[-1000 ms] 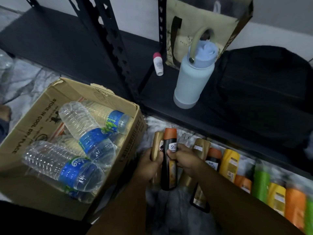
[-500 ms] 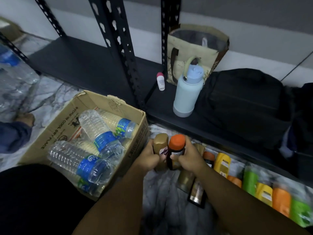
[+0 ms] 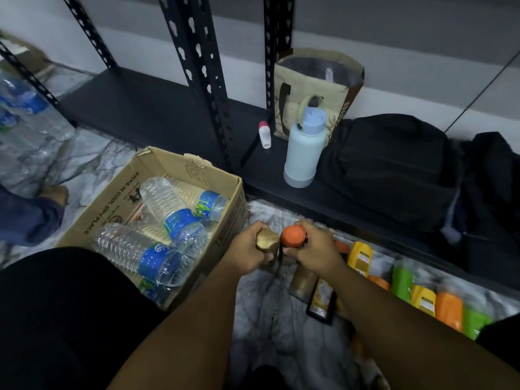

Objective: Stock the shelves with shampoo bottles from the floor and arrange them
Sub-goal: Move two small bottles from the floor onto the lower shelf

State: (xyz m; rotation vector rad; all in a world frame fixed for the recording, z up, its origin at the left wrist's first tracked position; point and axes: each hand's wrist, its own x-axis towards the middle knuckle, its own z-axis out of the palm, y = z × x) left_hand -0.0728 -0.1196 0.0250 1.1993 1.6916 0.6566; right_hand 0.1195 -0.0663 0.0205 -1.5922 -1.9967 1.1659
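My left hand (image 3: 247, 253) grips a gold-capped shampoo bottle (image 3: 266, 243), held upright above the marble floor. Right beside it, my right hand (image 3: 311, 250) grips an orange-capped shampoo bottle (image 3: 292, 235); the two caps nearly touch. Both bottle bodies are mostly hidden by my fingers. More shampoo bottles lie in a row on the floor to the right: a gold one (image 3: 301, 285), a dark one (image 3: 322, 299), yellow (image 3: 360, 260), green (image 3: 402, 280) and orange (image 3: 448, 308) ones. The black bottom shelf (image 3: 157, 114) runs behind them.
A cardboard box (image 3: 112, 204) of water bottles (image 3: 140, 254) sits left of my hands. On the shelf stand a pale blue flask (image 3: 302, 153), a small roll-on (image 3: 264, 135), a tote bag (image 3: 318, 88) and a black bag (image 3: 394, 170). Black uprights (image 3: 202, 80) rise from the shelf. Another person's foot (image 3: 53, 192) is at far left.
Both hands have lifted the two bottles up off the floor and toward me, turning them upright so their caps face the camera. My head has pulled back, showing more shelf.
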